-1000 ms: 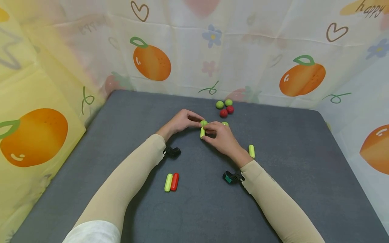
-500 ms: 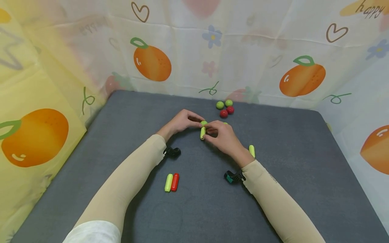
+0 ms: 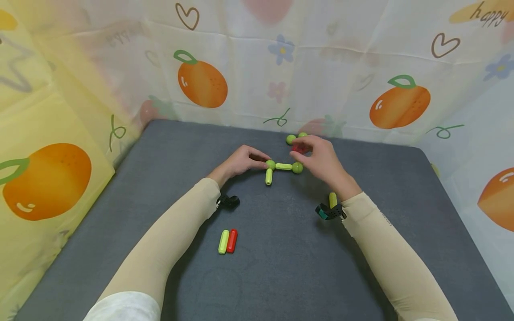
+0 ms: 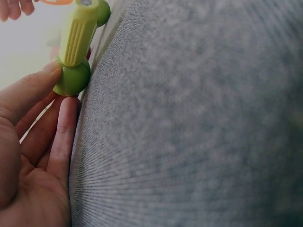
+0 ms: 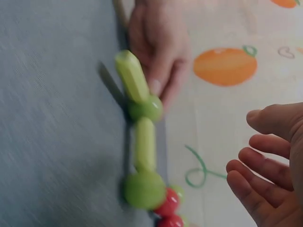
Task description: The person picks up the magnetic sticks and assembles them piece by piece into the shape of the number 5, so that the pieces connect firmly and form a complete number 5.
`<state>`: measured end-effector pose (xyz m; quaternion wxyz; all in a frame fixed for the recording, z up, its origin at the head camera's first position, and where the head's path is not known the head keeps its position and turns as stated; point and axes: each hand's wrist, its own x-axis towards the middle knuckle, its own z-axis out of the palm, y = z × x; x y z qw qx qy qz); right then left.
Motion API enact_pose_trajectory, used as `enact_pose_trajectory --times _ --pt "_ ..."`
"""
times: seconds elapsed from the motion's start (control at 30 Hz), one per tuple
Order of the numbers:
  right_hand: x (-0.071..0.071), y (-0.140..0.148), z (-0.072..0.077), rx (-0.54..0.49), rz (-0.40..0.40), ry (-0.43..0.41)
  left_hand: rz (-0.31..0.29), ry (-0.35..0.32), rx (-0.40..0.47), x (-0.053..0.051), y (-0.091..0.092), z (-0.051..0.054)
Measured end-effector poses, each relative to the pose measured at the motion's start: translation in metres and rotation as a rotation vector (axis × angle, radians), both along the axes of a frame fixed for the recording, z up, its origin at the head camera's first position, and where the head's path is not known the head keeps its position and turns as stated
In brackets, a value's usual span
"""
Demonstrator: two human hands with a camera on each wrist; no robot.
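My left hand (image 3: pixel 242 159) pinches a green ball (image 4: pixel 73 79) between thumb and fingers, low over the table. A yellow-green stick (image 3: pixel 268 177) juts from this ball toward the front. Another yellow-green stick (image 3: pixel 283 166) runs right from it to a second green ball (image 3: pixel 297 168). My right hand (image 3: pixel 320 158) hovers above the loose balls at the back, its fingers partly hiding a red ball (image 3: pixel 298 147). In the right wrist view, the right hand (image 5: pixel 272 163) has nothing between its loosely bent fingers, apart from the balls.
Loose green balls (image 3: pixel 291 139) lie at the back by the patterned cloth (image 3: pixel 241 44). A yellow-green stick (image 3: pixel 223 242) and a red stick (image 3: pixel 231 241) lie side by side in front. Another yellow-green stick (image 3: pixel 333 199) lies beneath my right wrist.
My right hand has let go of the front stick and moved right and back over the loose balls. The stick and ball at right are uncovered. The left hand stays in place.
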<state>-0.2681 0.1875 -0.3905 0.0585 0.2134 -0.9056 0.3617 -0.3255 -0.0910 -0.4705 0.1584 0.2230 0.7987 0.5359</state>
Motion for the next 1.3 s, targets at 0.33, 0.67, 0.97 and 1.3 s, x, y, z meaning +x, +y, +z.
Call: enact_pose_trajectory --times 0.33,0.67,0.97,1.3 --pt "-0.036 0.030 0.013 0.014 0.012 -0.056 0.005 -0.013 -0.003 -0.001 -0.001 0.000" --pt "-0.059 0.037 -0.003 0.117 0.007 -0.113 0.008 -0.010 -0.010 -0.002 -0.001 0.000" --pt "-0.069 0.035 -0.022 0.211 0.012 -0.177 0.007 -0.008 -0.018 -0.001 -0.001 -0.001" --pt "-0.069 0.025 -0.030 0.300 0.005 -0.192 0.006 0.001 -0.015 -0.002 0.000 0.000"
